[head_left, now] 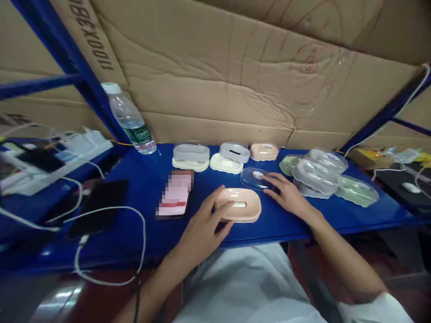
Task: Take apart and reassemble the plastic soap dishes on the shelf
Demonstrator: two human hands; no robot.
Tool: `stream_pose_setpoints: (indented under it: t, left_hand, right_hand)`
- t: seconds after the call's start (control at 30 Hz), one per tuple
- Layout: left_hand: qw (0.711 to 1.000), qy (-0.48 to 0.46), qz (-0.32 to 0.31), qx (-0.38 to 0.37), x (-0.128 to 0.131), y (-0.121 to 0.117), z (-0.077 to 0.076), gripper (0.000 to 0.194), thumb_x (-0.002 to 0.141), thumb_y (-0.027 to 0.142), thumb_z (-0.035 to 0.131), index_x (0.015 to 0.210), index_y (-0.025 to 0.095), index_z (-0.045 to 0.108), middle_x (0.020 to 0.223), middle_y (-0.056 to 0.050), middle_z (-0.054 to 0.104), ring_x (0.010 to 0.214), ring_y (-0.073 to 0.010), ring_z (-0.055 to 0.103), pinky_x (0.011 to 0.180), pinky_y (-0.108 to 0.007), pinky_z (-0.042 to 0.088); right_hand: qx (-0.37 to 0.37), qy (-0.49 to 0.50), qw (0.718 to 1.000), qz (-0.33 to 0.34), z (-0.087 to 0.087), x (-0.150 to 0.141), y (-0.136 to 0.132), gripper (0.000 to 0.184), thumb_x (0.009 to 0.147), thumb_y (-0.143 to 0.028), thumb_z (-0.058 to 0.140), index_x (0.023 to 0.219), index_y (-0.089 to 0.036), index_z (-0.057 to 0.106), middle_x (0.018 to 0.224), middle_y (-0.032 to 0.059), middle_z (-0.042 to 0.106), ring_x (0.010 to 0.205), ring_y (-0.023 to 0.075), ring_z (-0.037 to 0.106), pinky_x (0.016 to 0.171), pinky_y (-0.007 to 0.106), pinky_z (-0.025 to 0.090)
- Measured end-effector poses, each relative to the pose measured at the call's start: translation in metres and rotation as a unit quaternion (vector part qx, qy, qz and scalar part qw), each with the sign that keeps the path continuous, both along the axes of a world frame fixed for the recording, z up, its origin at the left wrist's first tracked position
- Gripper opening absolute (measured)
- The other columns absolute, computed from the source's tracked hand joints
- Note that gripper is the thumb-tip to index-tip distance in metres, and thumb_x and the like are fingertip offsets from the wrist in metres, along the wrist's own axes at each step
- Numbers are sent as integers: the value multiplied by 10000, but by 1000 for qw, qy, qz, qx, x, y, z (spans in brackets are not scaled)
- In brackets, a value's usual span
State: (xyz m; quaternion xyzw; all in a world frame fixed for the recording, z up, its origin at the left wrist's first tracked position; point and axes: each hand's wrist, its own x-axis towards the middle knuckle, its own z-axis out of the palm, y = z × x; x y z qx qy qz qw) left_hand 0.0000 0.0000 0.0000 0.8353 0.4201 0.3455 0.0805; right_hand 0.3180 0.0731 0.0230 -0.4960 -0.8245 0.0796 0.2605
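Note:
In the head view, a peach oval soap dish (247,197) with a slot in its middle sits near the table's front edge. My left hand (205,220) grips its left end, thumb at the front side and fingers over the top. Just behind it lies a clear oval lid (251,178) with a round white label. My right hand (284,193) has its fingertips and thumb about the lid's right end. At the back stand a grey dish (191,153), a second grey dish (235,153), both by cream pieces, and another peach dish (264,151).
Stacked clear-lidded dishes (316,177) and a green piece (357,190) lie at the right. Left of my hands are a phone (175,193), a black tablet-like device (97,208) with a white cable (144,233), and a water bottle (133,121). Cardboard (208,67) walls the back.

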Motion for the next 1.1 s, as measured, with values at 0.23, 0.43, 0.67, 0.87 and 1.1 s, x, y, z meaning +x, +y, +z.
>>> stream_pose_setpoints:
  t: [0.23, 0.43, 0.67, 0.87, 1.1]
  left_hand:
    - [1000, -14, 19, -5, 2, 0, 2, 648, 981, 233, 679, 1567, 292, 408, 1673, -145, 365, 1458, -316, 512, 1137, -475, 537]
    - [1000, 7, -7, 27, 0, 3, 1, 562, 1022, 233, 621, 1553, 294, 446, 1596, -133, 486, 1463, -296, 503, 1184, -499, 485]
    - [999, -15, 12, 28, -2, 5, -6, 533, 989, 273, 688, 1495, 303, 521, 1540, -123, 531, 1404, -285, 564, 1159, -476, 513]
    - [999, -25, 32, -4, -1, 6, -4, 527, 1019, 257, 636, 1518, 318, 478, 1592, -105, 492, 1457, -268, 531, 1163, -439, 514]
    - [995, -36, 90, 13, 0, 7, -8, 521, 1033, 279, 614, 1526, 305, 449, 1633, -130, 451, 1473, -295, 519, 1147, -455, 530]
  right_hand:
    - [43, 58, 996, 47, -1, -25, -54, 436, 1053, -347, 607, 1487, -304, 603, 1490, 90, 624, 1412, 282, 570, 1196, 514, 486]
    - [106, -17, 985, 133, -6, -39, -70, 572, 1048, -248, 608, 1599, -300, 462, 1518, 113, 593, 1452, 277, 522, 1197, 513, 491]
    - [145, -69, 975, 152, -5, -40, -68, 665, 1056, -191, 568, 1668, -281, 325, 1541, 146, 563, 1483, 295, 485, 1178, 504, 513]
    - [133, -71, 975, 165, -4, -47, -55, 644, 1064, -166, 529, 1667, -261, 325, 1544, 162, 550, 1499, 292, 461, 1200, 508, 486]
    - [79, -64, 972, 214, 11, -55, -25, 513, 1081, -211, 505, 1591, -258, 470, 1544, 132, 565, 1487, 269, 475, 1227, 502, 452]
